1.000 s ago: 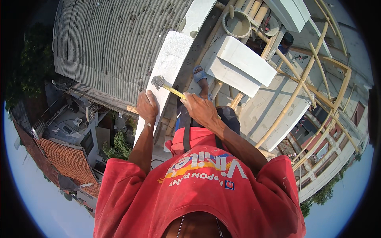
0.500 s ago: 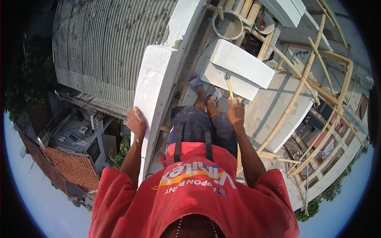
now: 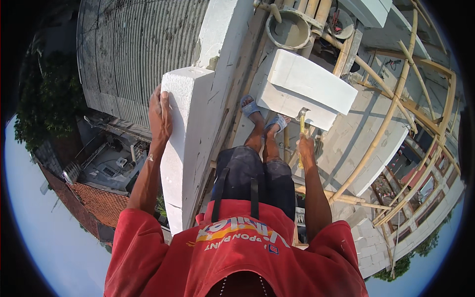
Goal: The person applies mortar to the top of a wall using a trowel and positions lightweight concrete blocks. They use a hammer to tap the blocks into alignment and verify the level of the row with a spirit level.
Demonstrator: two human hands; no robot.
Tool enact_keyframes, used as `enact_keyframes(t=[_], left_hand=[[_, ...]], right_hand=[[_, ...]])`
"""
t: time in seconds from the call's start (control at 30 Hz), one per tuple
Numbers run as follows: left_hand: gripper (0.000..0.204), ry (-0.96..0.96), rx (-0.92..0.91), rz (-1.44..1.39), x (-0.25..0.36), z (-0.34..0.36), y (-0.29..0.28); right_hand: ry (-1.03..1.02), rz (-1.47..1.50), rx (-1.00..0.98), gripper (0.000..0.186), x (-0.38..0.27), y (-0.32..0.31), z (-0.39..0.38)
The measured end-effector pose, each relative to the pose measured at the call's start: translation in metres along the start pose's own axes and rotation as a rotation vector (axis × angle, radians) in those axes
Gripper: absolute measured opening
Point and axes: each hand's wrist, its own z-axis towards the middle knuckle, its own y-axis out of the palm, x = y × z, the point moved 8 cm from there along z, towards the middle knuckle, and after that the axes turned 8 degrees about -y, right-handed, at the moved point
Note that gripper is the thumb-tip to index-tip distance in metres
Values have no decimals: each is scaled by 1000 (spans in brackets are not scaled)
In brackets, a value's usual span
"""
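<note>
A long white lightweight concrete block (image 3: 175, 148) tops the wall at my left. My left hand (image 3: 161, 116) lies against its outer edge close to the far end, fingers stretched and not wrapped around anything. In my right hand (image 3: 306, 147) is a claw hammer (image 3: 302, 123) with a yellow handle, gripped partway along with the metal head upward. The hammer head shows in front of two stacked white blocks (image 3: 311, 81), which lie beyond my feet; I cannot tell whether it touches them.
A bucket of grey mortar (image 3: 288, 29) stands past the stacked blocks. Bamboo poles (image 3: 381, 116) form scaffolding at the right. My sandalled feet (image 3: 251, 106) rest on a narrow platform beside the wall. Left of the wall are a corrugated roof (image 3: 141, 54) and a drop to lower buildings.
My left hand has slid forward along the block toward its far end. The right hand and hammer have shifted right and slightly nearer; the whole view has moved a little too.
</note>
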Motion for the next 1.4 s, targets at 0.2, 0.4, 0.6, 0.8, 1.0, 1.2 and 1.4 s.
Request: enact_keyframes(t=[0.2, 0.4, 0.6, 0.8, 1.0, 1.2, 1.4], left_hand=[[71, -81, 45, 216, 1, 10, 23], [66, -41, 129, 222, -3, 7, 15], [62, -127, 87, 16, -24, 10, 17], [73, -122, 53, 190, -35, 10, 4], [64, -70, 133, 301, -38, 0, -6], [61, -187, 89, 204, -25, 3, 17], [62, -115, 67, 220, -16, 3, 10]], right_hand=[[-317, -190, 217, 34, 0, -2, 91], [-438, -373, 427, 40, -67, 10, 143], [-703, -230, 486, 40, -41, 63, 198], [-474, -563, 513, 41, -10, 105, 219], [-1212, -674, 410, 40, -190, 140, 180], [-1677, -1373, 316, 35, -373, 228, 241], [-1425, -1308, 61, 39, -427, 257, 295]])
